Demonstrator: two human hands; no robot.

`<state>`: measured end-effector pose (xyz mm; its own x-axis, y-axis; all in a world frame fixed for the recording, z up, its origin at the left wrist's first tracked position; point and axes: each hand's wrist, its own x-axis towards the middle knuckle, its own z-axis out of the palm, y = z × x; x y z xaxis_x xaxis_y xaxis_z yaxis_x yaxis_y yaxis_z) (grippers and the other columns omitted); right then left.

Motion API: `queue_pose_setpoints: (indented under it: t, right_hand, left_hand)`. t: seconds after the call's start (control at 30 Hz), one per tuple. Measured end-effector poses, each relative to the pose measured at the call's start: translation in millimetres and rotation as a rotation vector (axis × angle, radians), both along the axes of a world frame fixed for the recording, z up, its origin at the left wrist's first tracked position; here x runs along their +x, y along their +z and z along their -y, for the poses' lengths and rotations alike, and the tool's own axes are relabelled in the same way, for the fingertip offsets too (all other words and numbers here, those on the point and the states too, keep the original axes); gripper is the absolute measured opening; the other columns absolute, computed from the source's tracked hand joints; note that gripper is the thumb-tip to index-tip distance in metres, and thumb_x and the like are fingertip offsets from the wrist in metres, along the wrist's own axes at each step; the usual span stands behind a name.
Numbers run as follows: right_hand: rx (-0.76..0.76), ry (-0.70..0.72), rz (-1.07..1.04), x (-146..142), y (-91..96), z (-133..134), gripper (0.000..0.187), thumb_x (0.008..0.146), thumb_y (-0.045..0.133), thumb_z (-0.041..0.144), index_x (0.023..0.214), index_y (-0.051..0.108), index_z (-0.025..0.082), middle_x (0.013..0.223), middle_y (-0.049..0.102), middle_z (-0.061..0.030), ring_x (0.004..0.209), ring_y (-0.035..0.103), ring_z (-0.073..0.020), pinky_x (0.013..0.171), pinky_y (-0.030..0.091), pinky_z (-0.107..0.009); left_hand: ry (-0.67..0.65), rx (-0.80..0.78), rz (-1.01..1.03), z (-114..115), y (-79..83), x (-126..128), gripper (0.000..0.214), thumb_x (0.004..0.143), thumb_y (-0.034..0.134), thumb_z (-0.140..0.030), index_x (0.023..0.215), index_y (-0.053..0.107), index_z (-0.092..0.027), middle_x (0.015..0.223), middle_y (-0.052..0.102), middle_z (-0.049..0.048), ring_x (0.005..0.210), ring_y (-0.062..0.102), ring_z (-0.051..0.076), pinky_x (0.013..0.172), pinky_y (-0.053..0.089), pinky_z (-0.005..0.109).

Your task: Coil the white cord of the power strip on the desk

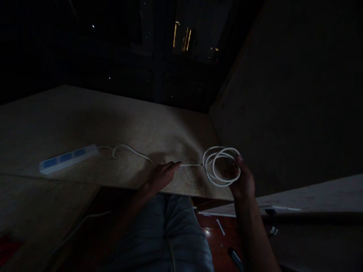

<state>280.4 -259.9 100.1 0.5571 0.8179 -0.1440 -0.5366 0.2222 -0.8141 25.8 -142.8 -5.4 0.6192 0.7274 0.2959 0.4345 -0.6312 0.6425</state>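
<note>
A white power strip [68, 158] with blue socket panels lies on the pale ledge at the left. Its white power cord [136, 152] runs right, with a small loop, to my left hand [164, 174], whose fingers are closed on it. From there a short straight stretch leads to several loose coils [217, 182] of the same cord. My right hand [244, 179] grips these coils at their right side, thumb on top. They are held above the ledge's right end; the fingers behind them are partly hidden.
The pale ledge [107, 121] runs below a dark window [159, 75]. A dark wall [289, 113] rises at the right. Below are my legs [176, 234], the reddish floor [210, 223] with a white strip, and another white cable [90, 216] at lower left.
</note>
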Motion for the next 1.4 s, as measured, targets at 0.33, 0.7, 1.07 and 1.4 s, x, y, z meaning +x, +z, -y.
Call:
queue_pose_setpoints:
  t: [0.33,0.7,1.07,1.4]
  right_hand:
    - [-0.078,-0.029,-0.107,15.0,-17.5,-5.8,0.031,0.070,0.084,0.033,0.068,0.055,0.021,0.044,0.048,0.0114,0.033,0.039,-0.0043,0.035,0.037,-0.019]
    - [-0.060,0.118,-0.027,12.7,-14.4,4.0,0.035,0.069,0.085,0.037,0.072,0.054,0.020,0.047,0.049,0.0115,0.034,0.039,-0.0033,0.037,0.036,-0.019]
    - [-0.067,0.182,0.027,6.7,1.7,20.4,0.035,0.069,0.084,0.041,0.069,0.057,0.020,0.042,0.038,0.0115,0.033,0.035,-0.0050,0.036,0.037,-0.021]
    - [0.035,0.032,-0.027,-4.5,-12.9,9.6,0.034,0.069,0.085,0.043,0.073,0.059,0.021,0.049,0.046,0.0108,0.039,0.039,-0.0051,0.043,0.039,-0.023]
  left_hand:
    - [-0.543,-0.671,0.010,-34.7,42.3,-11.8,0.048,0.091,0.051,-0.057,0.093,0.072,-0.014,0.060,0.044,-0.0025,0.056,0.039,0.011,0.052,0.031,0.021]
    - [-0.652,-1.307,-0.178,-49.3,43.7,-18.6,0.036,0.077,0.071,-0.050,0.091,0.075,-0.016,0.050,0.044,-0.0031,0.038,0.019,0.007,0.039,0.009,0.023]
    - [-0.344,-0.879,-0.111,-42.6,16.5,11.1,0.050,0.069,0.070,-0.064,0.063,0.067,-0.015,0.053,0.059,0.0012,0.040,0.030,0.007,0.041,0.019,0.023]
    - [-0.108,-0.666,0.294,-31.5,4.6,-0.8,0.053,0.075,0.060,-0.069,0.071,0.062,-0.016,0.052,0.048,-0.0031,0.052,0.042,0.011,0.052,0.031,0.024]
